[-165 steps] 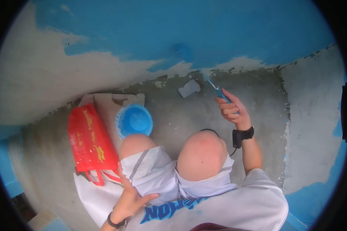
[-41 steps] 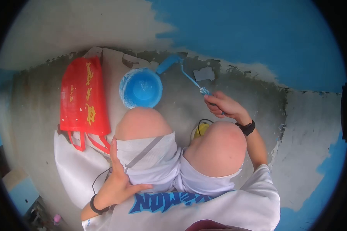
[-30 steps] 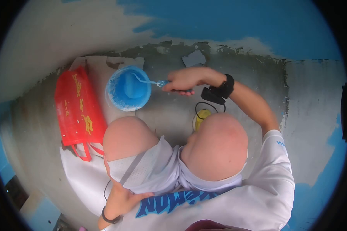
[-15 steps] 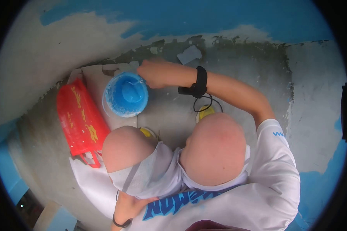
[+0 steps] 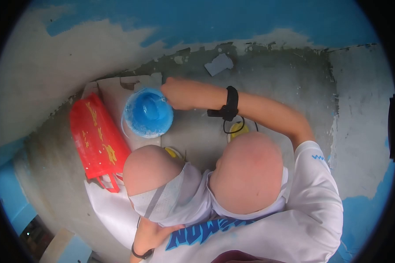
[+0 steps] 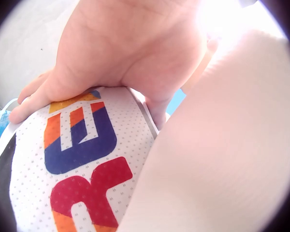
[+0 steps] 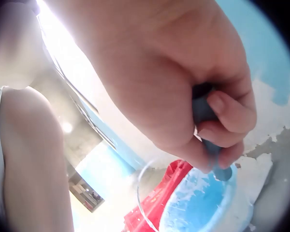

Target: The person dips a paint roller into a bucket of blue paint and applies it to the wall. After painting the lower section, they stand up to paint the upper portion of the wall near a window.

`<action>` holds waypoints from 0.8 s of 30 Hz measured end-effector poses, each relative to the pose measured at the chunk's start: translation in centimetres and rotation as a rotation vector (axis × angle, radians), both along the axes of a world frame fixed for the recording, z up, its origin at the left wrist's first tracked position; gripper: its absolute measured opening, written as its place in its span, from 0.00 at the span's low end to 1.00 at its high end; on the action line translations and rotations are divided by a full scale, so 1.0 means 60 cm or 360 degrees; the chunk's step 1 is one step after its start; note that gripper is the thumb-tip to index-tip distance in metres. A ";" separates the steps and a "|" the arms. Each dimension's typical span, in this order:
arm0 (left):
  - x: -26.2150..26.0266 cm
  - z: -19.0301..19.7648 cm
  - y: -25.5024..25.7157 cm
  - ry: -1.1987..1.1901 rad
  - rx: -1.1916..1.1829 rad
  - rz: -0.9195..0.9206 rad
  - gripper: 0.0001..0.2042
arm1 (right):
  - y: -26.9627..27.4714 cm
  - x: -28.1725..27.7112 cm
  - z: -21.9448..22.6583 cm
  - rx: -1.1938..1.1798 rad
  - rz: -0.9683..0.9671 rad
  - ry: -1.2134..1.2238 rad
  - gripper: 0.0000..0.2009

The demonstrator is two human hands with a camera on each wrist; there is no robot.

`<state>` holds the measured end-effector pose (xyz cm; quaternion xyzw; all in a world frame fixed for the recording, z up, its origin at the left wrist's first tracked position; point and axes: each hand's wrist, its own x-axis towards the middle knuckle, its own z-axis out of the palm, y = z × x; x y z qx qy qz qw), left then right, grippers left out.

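Observation:
My right hand [image 5: 182,94] is at the right rim of a blue paint bucket [image 5: 141,128]. In the right wrist view, its fingers curl round the dark handle [image 7: 203,113] of a paint roller, with the handle's end over the bucket [image 7: 171,220]. The roller's head [image 5: 150,110] is inside the bucket amid blue paint. My left hand [image 5: 150,239] rests on the left thigh, over the white shorts [image 5: 158,201]; in the left wrist view, that hand [image 6: 130,48] lies spread across the printed fabric [image 6: 87,145].
A red bag [image 5: 96,140] lies left of the bucket, beside cardboard [image 5: 114,90] on the floor. A grey-white scrap [image 5: 219,65] lies near the wall [image 5: 232,22], which is partly painted blue. Yellow shoes [image 5: 238,129] show beyond the knees.
The right hand has brought the roller from the wall's lower edge leftward and down into the bucket. In the last half second it has barely moved. The left hand stays on the thigh.

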<state>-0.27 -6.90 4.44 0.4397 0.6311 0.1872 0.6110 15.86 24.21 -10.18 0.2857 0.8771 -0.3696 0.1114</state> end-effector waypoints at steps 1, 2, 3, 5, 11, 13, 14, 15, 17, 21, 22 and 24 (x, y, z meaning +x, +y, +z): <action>-0.001 0.000 -0.002 0.0018 0.0000 -0.0020 0.37 | -0.001 0.003 0.012 -0.0004 0.0001 0.0001 0.08; -0.002 -0.001 -0.005 0.0021 -0.0008 -0.0020 0.37 | -0.004 0.008 0.025 0.0170 0.0062 0.0183 0.08; -0.003 -0.006 -0.008 -0.0024 -0.0045 0.0002 0.38 | -0.008 0.011 0.037 0.0347 0.0117 0.0366 0.08; -0.004 -0.007 -0.010 -0.0062 -0.0071 0.0018 0.38 | -0.014 0.010 0.062 0.0407 0.0095 0.0472 0.07; 0.002 -0.007 -0.007 -0.0085 -0.0061 0.0099 0.39 | -0.022 -0.003 0.057 0.0584 0.0282 0.0315 0.05; 0.003 -0.005 -0.005 -0.0096 -0.0056 0.0120 0.39 | -0.022 -0.005 0.031 0.0511 0.0250 0.0282 0.04; 0.002 -0.005 -0.006 -0.0094 -0.0055 0.0127 0.39 | -0.016 -0.003 0.007 0.0453 0.0242 0.0246 0.04; 0.001 -0.005 -0.006 -0.0091 -0.0049 0.0120 0.39 | -0.014 -0.001 -0.009 0.0395 0.0233 0.0210 0.04; 0.000 -0.004 -0.007 -0.0090 -0.0037 0.0119 0.40 | -0.025 0.024 -0.014 0.0387 0.0091 0.0327 0.04; -0.003 -0.008 -0.007 -0.0098 -0.0017 0.0063 0.43 | -0.061 0.062 -0.035 0.0382 -0.0144 0.0537 0.06; -0.006 -0.010 -0.007 -0.0053 -0.0028 -0.0034 0.44 | -0.063 0.068 -0.043 0.0399 -0.0146 0.0533 0.06; -0.008 -0.016 -0.010 0.0000 0.0010 -0.0060 0.43 | -0.065 0.073 -0.051 0.0160 -0.0292 0.0246 0.07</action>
